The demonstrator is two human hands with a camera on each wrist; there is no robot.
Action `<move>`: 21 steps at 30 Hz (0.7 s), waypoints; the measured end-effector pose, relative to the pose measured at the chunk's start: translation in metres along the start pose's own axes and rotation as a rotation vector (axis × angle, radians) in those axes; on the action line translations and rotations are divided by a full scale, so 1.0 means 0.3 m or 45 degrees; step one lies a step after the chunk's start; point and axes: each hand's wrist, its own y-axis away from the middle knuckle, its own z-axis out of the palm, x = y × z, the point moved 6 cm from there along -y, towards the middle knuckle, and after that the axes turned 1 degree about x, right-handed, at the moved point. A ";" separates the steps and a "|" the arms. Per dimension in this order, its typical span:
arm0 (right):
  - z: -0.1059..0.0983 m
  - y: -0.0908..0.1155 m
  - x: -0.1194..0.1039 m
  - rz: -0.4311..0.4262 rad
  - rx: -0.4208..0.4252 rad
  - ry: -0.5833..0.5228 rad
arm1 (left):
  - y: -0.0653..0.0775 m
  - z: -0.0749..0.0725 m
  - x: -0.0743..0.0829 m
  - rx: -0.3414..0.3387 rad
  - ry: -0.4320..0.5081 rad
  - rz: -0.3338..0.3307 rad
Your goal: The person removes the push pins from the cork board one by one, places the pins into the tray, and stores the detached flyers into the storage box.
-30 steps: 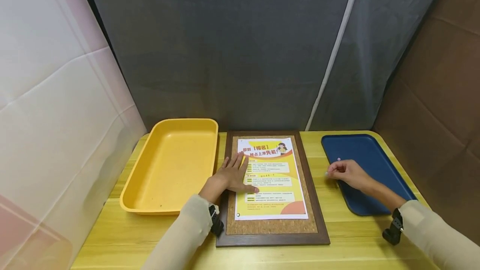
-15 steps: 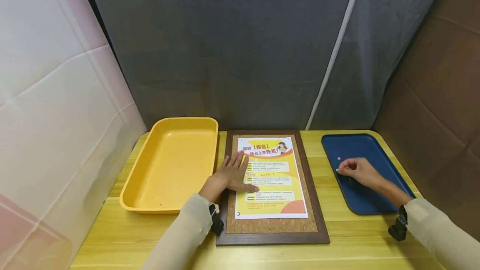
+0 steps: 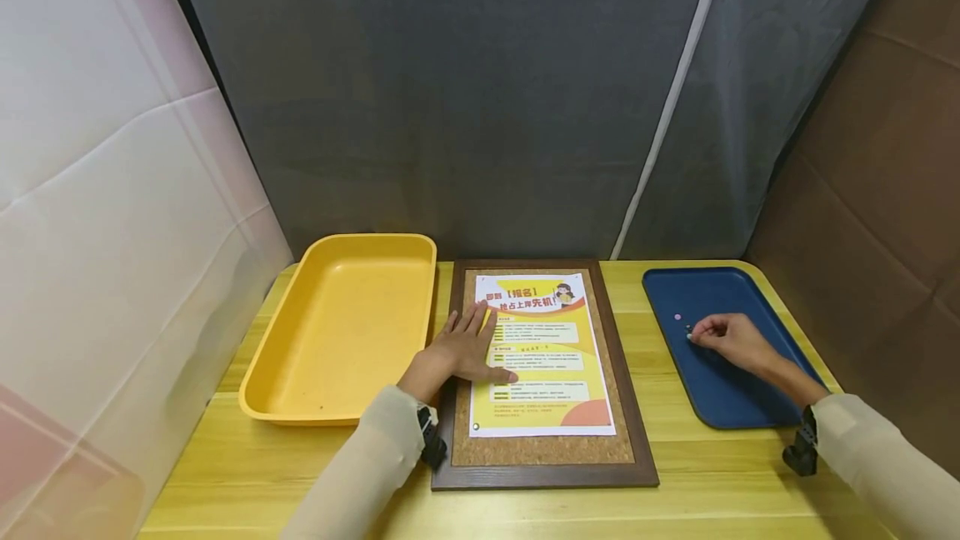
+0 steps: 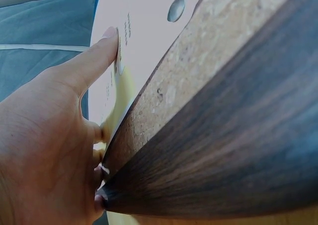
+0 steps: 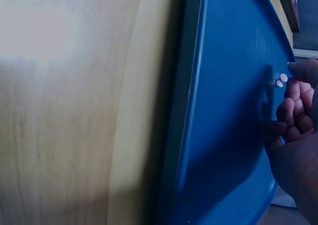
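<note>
My left hand [image 3: 467, 354] lies flat with spread fingers on the left side of a yellow-and-white printed poster [image 3: 537, 419], which rests on a framed cork board [image 3: 546, 455]. A round silvery thumbtack [image 4: 176, 9] sits in the poster's lower left corner. Over the left part of a dark blue tray [image 3: 738, 402], my right hand [image 3: 731, 340] has its fingers curled, thumb and forefinger pinching what looks like a small pale thumbtack [image 3: 689, 337]. Part of it is hidden by the fingertips. A pink thumbtack [image 3: 678, 317] lies on the tray close by.
A deep yellow tray [image 3: 337, 340] stands left of the board, with a tiny dark speck near its front. All sit on a wooden table [image 3: 720, 490]. A grey curtain [image 3: 450, 107] hangs behind, with a pale panel on the left and a brown one on the right.
My right hand has moved right, from the tray's left edge to over its surface. A small dark spot now shows beside its fingertips. My left hand stays in place on the poster.
</note>
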 end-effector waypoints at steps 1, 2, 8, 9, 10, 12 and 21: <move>-0.002 -0.001 0.003 0.000 0.000 0.008 | 0.000 0.000 -0.001 -0.003 -0.003 -0.001; -0.004 -0.002 0.007 0.001 0.003 0.016 | 0.000 -0.001 -0.001 -0.002 -0.003 -0.001; -0.011 -0.006 0.025 0.021 0.010 0.065 | -0.001 -0.001 -0.003 -0.001 -0.013 -0.001; -0.012 -0.006 0.027 0.030 0.008 0.073 | -0.003 -0.001 -0.004 0.000 -0.013 0.000; -0.012 -0.005 0.028 0.037 0.006 0.079 | -0.002 -0.001 -0.004 0.001 -0.014 0.001; -0.013 -0.002 0.031 0.046 0.003 0.093 | -0.003 0.000 -0.004 0.001 -0.016 0.001; -0.023 -0.001 0.063 0.045 0.011 0.133 | -0.015 0.018 -0.010 -0.031 0.025 0.000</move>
